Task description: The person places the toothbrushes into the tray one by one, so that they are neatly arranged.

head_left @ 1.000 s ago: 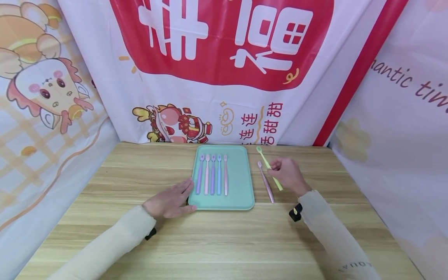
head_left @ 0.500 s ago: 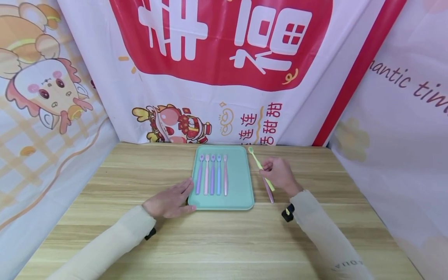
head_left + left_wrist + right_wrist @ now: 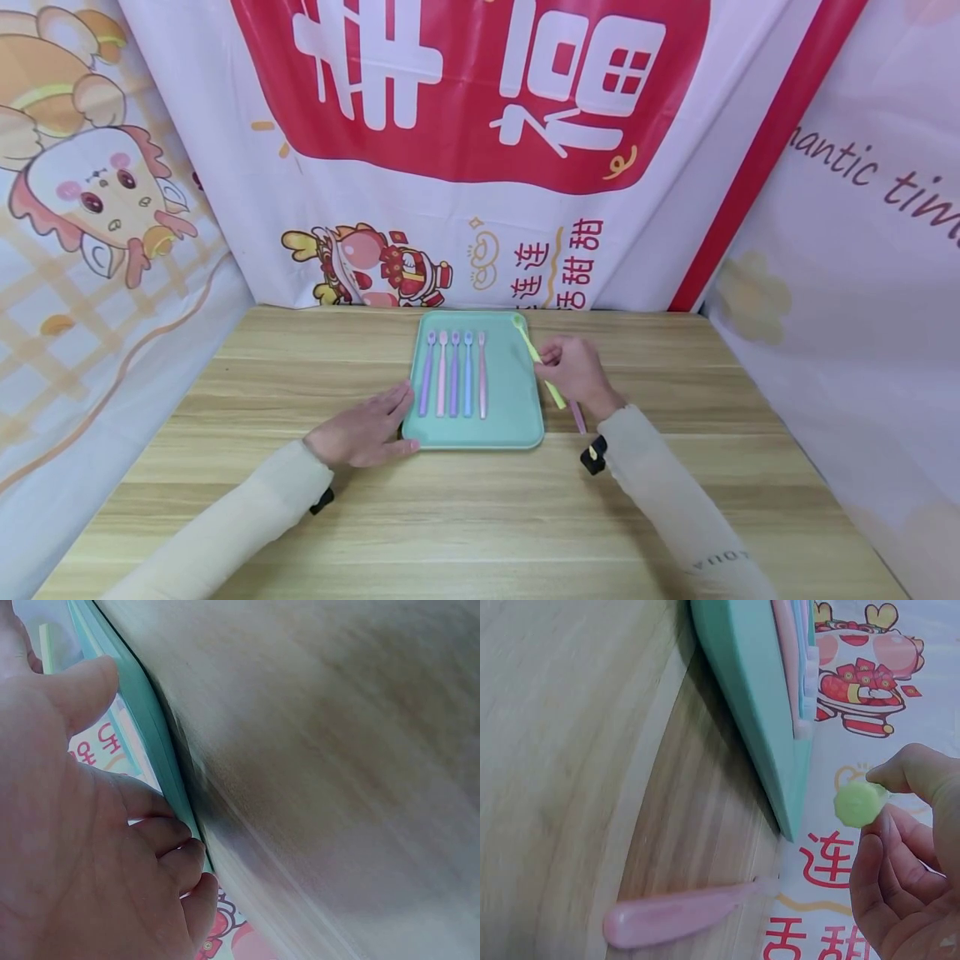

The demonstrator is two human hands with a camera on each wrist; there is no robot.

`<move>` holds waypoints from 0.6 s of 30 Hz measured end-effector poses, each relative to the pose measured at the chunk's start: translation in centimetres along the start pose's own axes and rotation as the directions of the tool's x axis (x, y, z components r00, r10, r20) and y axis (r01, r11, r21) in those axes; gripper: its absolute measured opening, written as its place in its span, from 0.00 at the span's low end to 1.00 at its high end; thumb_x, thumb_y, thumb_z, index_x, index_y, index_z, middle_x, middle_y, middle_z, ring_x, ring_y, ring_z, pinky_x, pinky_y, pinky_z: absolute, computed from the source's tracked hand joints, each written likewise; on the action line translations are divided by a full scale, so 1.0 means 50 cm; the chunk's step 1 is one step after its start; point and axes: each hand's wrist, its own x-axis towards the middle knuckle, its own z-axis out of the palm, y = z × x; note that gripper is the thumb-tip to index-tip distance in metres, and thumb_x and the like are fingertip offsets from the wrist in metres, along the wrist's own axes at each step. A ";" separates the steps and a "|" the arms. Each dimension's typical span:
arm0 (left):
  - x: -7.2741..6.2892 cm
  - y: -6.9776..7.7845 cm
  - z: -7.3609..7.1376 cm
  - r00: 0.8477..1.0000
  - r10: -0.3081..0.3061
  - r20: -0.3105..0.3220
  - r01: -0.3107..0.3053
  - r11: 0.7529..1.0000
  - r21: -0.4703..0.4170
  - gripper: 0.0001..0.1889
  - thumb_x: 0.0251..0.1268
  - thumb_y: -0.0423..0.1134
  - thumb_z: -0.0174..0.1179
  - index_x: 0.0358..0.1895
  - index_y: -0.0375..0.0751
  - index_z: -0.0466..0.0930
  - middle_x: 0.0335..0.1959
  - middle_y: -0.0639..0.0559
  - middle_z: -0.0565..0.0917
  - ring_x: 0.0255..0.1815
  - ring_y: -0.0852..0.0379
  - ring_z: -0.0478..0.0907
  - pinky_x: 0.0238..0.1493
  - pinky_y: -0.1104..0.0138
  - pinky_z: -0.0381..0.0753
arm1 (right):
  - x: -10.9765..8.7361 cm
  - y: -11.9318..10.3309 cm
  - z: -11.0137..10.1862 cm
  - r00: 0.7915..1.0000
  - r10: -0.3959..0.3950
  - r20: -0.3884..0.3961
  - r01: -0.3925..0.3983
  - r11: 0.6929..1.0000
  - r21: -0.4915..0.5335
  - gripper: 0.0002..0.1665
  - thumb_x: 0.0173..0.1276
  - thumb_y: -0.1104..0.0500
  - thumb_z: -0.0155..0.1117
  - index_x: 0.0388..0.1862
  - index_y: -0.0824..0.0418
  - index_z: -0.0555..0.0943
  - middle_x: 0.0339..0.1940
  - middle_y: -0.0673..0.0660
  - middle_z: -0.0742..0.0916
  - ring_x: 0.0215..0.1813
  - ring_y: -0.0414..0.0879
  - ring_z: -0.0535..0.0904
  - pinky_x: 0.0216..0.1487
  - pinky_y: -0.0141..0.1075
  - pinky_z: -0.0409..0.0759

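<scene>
My right hand (image 3: 576,372) pinches a yellow-green toothbrush (image 3: 555,395) between thumb and fingers; its head overlaps the tray's far right corner in the head view. In the right wrist view the toothbrush (image 3: 857,804) shows end-on. My left hand (image 3: 366,427) rests against the left edge of the green tray (image 3: 513,421), fingers straight, thumb at the near corner. Several toothbrushes lie side by side on the tray's left half, among them a blue one (image 3: 468,379) and a pink one (image 3: 483,383). Another pink toothbrush (image 3: 679,915) lies on the table right of the tray, partly hidden by my right hand.
The wooden table (image 3: 300,533) reaches back to a printed white and red curtain (image 3: 480,125). Patterned cloth also hangs on the left (image 3: 105,208) and right. A dark device (image 3: 593,456) is strapped at my right wrist.
My right hand has moved left with the yellow-green toothbrush, from beyond the loose pink one to the tray's right edge. My left hand has stayed at the tray's left edge.
</scene>
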 end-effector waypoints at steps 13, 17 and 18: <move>-0.002 -0.001 0.001 1.000 0.007 -0.006 -0.007 1.000 0.000 0.49 0.80 0.64 0.52 0.84 0.29 0.48 0.88 0.34 0.48 0.89 0.36 0.49 0.86 0.44 0.57 | 0.008 -0.030 0.043 0.999 0.020 -0.026 -0.019 0.999 0.034 0.12 0.60 0.64 0.78 0.43 0.66 0.90 0.37 0.59 0.94 0.40 0.47 0.90 0.46 0.36 0.91; -0.002 0.000 0.001 1.000 0.006 -0.004 -0.006 1.000 -0.003 0.49 0.80 0.64 0.52 0.85 0.29 0.48 0.88 0.34 0.48 0.89 0.36 0.48 0.86 0.44 0.57 | 0.010 -0.043 0.054 0.999 0.008 -0.045 -0.007 1.000 0.025 0.11 0.59 0.64 0.78 0.41 0.66 0.90 0.36 0.59 0.94 0.39 0.47 0.90 0.44 0.36 0.91; -0.002 0.000 0.001 1.000 0.006 -0.004 -0.006 1.000 -0.002 0.48 0.80 0.64 0.52 0.85 0.29 0.48 0.88 0.34 0.48 0.89 0.36 0.48 0.86 0.44 0.56 | 0.011 -0.046 0.056 0.999 0.007 -0.051 -0.006 1.000 0.024 0.11 0.59 0.64 0.78 0.41 0.66 0.90 0.36 0.59 0.94 0.38 0.47 0.90 0.44 0.36 0.91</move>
